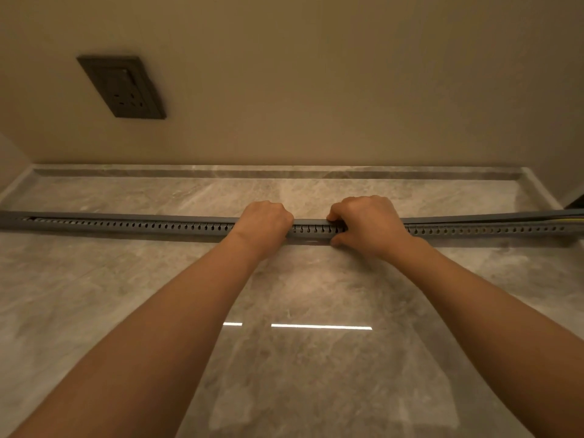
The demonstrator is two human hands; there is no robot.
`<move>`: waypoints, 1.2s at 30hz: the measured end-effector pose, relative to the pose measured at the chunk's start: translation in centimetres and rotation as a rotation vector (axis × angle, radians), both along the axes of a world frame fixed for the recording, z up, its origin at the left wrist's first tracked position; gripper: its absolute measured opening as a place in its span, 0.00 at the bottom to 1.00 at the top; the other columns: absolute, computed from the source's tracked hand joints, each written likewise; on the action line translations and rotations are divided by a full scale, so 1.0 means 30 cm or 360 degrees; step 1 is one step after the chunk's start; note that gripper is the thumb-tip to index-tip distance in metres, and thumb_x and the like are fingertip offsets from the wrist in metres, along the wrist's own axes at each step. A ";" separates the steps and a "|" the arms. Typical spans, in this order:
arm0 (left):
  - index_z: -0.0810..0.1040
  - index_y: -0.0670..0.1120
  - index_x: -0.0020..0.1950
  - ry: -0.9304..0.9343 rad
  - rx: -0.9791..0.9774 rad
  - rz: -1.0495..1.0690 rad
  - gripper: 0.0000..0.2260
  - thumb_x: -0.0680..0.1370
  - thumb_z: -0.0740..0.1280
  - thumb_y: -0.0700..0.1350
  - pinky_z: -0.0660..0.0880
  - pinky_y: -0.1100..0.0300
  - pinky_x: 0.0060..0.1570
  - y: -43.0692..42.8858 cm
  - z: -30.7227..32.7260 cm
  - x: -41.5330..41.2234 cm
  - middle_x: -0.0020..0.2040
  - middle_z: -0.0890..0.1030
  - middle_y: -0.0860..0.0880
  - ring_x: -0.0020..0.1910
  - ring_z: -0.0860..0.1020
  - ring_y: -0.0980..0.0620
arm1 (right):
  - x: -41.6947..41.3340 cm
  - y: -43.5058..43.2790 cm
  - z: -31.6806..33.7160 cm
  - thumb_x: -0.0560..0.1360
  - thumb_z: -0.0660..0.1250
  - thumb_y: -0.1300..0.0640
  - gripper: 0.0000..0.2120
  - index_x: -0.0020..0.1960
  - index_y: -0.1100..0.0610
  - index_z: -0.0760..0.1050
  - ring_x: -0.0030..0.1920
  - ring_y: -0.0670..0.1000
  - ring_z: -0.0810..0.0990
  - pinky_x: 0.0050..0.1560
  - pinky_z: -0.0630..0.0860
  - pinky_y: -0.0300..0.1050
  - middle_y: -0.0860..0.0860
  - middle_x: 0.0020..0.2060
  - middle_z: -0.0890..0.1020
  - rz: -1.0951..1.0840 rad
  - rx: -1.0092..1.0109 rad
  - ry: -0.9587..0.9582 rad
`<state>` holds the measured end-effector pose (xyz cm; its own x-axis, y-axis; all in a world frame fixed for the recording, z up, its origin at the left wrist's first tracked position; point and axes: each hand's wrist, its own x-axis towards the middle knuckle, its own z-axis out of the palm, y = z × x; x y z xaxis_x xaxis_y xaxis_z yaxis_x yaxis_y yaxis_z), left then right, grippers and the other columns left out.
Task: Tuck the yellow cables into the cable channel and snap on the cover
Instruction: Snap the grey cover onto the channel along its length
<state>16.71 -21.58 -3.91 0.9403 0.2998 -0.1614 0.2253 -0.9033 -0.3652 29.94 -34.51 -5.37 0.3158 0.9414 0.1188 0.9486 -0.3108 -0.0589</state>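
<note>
A long grey slotted cable channel (142, 227) lies across the marble floor from left to right. Its grey cover (311, 221) sits along the top; at the far right the cover stands slightly raised off the channel. There a short piece of yellow cable (568, 219) shows in the gap. My left hand (264, 224) curls over the channel near its middle, fingers wrapped over the top. My right hand (368, 226) grips the channel just to the right, fingers over the cover and thumb under the front wall. The rest of the cables is hidden inside.
The channel lies on a glossy marble floor (300, 343) about a hand's length from the skirting ledge (284, 172) of a beige wall. A dark wall socket (121, 86) sits on the wall at upper left. A dark object edge (576, 200) shows at far right.
</note>
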 end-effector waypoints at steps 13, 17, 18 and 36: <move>0.77 0.43 0.50 -0.0012 -0.0065 -0.0159 0.07 0.78 0.61 0.44 0.67 0.57 0.38 0.038 0.005 -0.001 0.48 0.79 0.45 0.45 0.76 0.46 | -0.011 -0.008 0.007 0.68 0.72 0.46 0.20 0.59 0.49 0.78 0.47 0.51 0.78 0.39 0.65 0.40 0.48 0.47 0.82 -0.0105 0.0011 0.0070; 0.77 0.43 0.50 -0.0011 -0.0082 -0.0204 0.08 0.78 0.61 0.45 0.67 0.57 0.38 0.046 0.002 0.002 0.48 0.79 0.45 0.44 0.76 0.46 | -0.017 -0.009 0.007 0.69 0.71 0.46 0.19 0.58 0.49 0.78 0.46 0.51 0.78 0.39 0.64 0.40 0.49 0.46 0.82 -0.0129 -0.0001 0.0055; 0.77 0.43 0.50 -0.0014 -0.0080 -0.0213 0.07 0.78 0.62 0.45 0.67 0.57 0.38 0.045 0.003 0.005 0.48 0.79 0.45 0.45 0.76 0.46 | -0.016 -0.010 0.006 0.69 0.71 0.46 0.19 0.58 0.49 0.78 0.46 0.51 0.78 0.39 0.65 0.40 0.49 0.46 0.82 -0.0136 -0.0011 0.0054; 0.76 0.42 0.53 -0.0070 -0.0133 0.0076 0.07 0.78 0.60 0.37 0.67 0.57 0.39 -0.168 0.007 0.168 0.52 0.78 0.44 0.50 0.78 0.44 | 0.041 0.007 0.011 0.69 0.67 0.50 0.07 0.40 0.53 0.77 0.38 0.55 0.77 0.34 0.62 0.42 0.53 0.37 0.82 0.0061 0.0002 0.0051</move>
